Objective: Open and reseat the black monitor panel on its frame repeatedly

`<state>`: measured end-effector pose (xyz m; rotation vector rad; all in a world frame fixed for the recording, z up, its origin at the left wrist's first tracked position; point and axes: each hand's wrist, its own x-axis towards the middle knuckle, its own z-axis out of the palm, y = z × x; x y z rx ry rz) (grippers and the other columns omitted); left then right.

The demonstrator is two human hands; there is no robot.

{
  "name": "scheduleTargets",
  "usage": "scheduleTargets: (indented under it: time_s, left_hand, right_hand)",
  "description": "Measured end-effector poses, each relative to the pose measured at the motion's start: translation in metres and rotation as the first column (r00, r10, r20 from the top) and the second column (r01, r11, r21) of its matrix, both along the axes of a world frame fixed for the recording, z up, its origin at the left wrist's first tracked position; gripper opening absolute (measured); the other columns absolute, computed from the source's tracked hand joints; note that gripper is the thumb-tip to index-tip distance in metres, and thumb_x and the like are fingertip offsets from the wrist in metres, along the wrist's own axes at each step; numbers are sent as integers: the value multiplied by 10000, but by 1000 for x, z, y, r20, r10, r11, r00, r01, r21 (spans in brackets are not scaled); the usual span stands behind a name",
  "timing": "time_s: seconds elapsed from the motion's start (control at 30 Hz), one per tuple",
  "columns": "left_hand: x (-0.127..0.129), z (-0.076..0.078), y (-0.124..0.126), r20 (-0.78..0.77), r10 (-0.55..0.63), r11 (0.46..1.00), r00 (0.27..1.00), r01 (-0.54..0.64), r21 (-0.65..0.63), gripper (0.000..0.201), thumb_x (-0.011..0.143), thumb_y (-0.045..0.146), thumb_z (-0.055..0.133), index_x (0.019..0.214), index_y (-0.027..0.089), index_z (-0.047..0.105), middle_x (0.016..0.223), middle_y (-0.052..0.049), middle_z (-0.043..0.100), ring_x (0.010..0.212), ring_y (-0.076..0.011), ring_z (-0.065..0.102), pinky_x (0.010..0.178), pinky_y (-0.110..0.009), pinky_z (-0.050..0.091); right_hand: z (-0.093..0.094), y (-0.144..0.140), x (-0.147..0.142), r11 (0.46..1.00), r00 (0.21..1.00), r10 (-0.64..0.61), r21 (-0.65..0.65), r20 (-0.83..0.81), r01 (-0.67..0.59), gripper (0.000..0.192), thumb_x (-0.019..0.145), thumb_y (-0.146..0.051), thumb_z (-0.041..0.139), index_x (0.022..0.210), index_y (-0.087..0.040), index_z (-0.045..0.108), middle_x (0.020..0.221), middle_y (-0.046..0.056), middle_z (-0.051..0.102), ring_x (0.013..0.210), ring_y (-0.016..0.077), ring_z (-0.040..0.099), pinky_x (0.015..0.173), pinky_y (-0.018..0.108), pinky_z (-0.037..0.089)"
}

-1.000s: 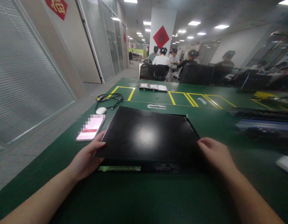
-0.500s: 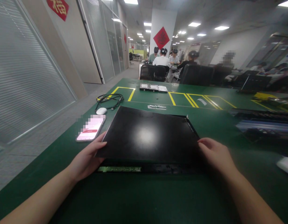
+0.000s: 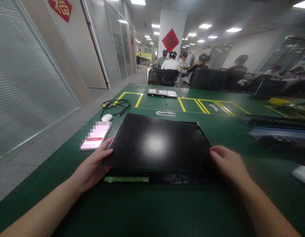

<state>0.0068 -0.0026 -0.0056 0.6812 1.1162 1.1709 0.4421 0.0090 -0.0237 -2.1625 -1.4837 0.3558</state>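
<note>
Now one black panel [image 3: 156, 143] lies on the mat [image 3: 152, 210] between two hands: left hand [image 3: 91, 169] and right hand [image 3: 228, 164] grip its near corners, one phone [image 3: 96, 136] just beyond the left fingers [image 3: 105, 152].

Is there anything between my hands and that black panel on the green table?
Nothing visible. The left hand already touches the near left corner of the black panel, and the right hand touches its near right corner. The phone lies beside the left hand, off the panel.
</note>
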Motion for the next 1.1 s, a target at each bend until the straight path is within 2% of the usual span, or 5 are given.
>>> scheduleTargets:
  time_s: [0.27, 0.6, 0.9, 1.1]
  left_hand:
    - [0, -1, -1, -30, -13, 1000, 999, 13, 22, 612, 789, 231, 731, 1371, 326, 570, 1303, -15, 698, 1154, -281, 664, 774, -303, 607]
    - [2, 0, -1, -55, -27, 999, 998, 29, 36, 605, 812, 243, 711, 1391, 328, 558, 1344, -15, 678, 1202, -294, 640, 830, -326, 604]
    - [7, 4, -1, -119, -1, 1000, 993, -2, -24, 608, 801, 203, 717, 1380, 315, 571, 1277, -33, 717, 1067, -254, 709, 755, -285, 610]
    - [8, 6, -2, -128, -20, 999, 991, 14, -48, 648, 786, 182, 728, 1393, 308, 539, 1283, -44, 710, 1028, -255, 723, 776, -310, 612]
  right_hand:
    - [-3, 0, 2, 1000, 999, 18, -19, -39, -19, 352, 764, -484, 566, 986, -263, 726, 935, 40, 789, 881, 269, 718, 751, 368, 515]
    - [2, 0, -1, 999, 1000, 31, -16, 2, -31, 330, 757, -450, 539, 936, -254, 737, 918, 41, 787, 863, 262, 716, 756, 371, 505]
    - [6, -1, -3, 999, 999, 7, -35, -31, -9, 319, 759, -463, 577, 926, -248, 741, 909, 46, 786, 855, 268, 717, 739, 371, 510]
    - [7, -2, -4, 999, 1000, -3, -51, -21, 2, 330, 757, -470, 575, 928, -245, 746, 910, 50, 785, 881, 274, 719, 720, 355, 512]
